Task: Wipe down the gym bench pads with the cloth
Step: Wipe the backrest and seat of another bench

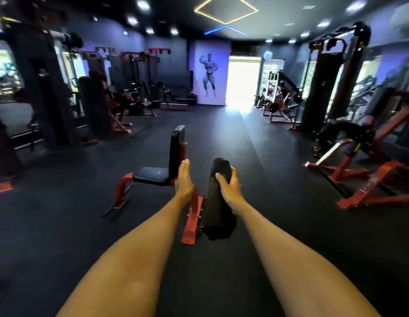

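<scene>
Apparently wiping has not begun: the right hand [230, 187] grips the dark cloth [218, 216] in the air, right of the bench's untouched seat pad [153, 175] and back pad [176, 149], while the left hand [184, 180] reaches forward, fingers straight.

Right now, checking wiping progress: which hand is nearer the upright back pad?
Left. The left hand is beside the back pad; the right hand, gripping the cloth, is farther right.

1. We see a dark rubber floor [61, 225] under round ceiling spotlights [143, 3].
2. We face a bodybuilder mural [209, 74] beside a glaring bright doorway [243, 81].
3. We find red-framed machines [382, 172] along both side walls.
</scene>
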{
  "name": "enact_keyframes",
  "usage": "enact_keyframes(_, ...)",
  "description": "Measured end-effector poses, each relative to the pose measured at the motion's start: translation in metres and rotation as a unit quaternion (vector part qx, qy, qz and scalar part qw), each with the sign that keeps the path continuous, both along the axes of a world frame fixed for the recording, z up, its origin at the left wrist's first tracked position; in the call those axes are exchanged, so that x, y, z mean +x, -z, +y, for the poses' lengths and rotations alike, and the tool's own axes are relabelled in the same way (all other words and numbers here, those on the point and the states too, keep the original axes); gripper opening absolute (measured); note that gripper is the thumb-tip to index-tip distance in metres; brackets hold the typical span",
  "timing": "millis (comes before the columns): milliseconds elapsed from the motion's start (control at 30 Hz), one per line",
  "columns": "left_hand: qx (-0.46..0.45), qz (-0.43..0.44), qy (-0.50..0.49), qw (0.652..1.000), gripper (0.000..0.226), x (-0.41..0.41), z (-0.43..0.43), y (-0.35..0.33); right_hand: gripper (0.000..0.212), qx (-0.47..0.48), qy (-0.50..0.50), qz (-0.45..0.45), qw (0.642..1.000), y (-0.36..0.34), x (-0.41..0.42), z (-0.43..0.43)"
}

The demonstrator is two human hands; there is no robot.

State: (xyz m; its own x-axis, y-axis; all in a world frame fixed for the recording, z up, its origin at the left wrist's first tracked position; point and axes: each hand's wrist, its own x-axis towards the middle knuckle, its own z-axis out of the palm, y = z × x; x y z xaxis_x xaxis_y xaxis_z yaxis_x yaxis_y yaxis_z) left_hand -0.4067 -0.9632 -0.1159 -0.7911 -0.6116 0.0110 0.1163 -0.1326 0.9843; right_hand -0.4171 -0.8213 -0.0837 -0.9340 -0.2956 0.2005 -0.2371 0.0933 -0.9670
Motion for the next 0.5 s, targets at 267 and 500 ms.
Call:
enact_keyframes(267,-0.022,0.033,-0.132,0.99,0.047,-0.022,-0.084,-0.076,0.053,0.064,-0.158,0.046,0.984,-0.026,-0.125,-0.132)
enact_keyframes(500,-0.033,0.027,-0.305,0.951,0.057,-0.022,-0.219,-0.062,0.053,0.055,-0.329,0.038,0.942,-0.012,-0.13,-0.296)
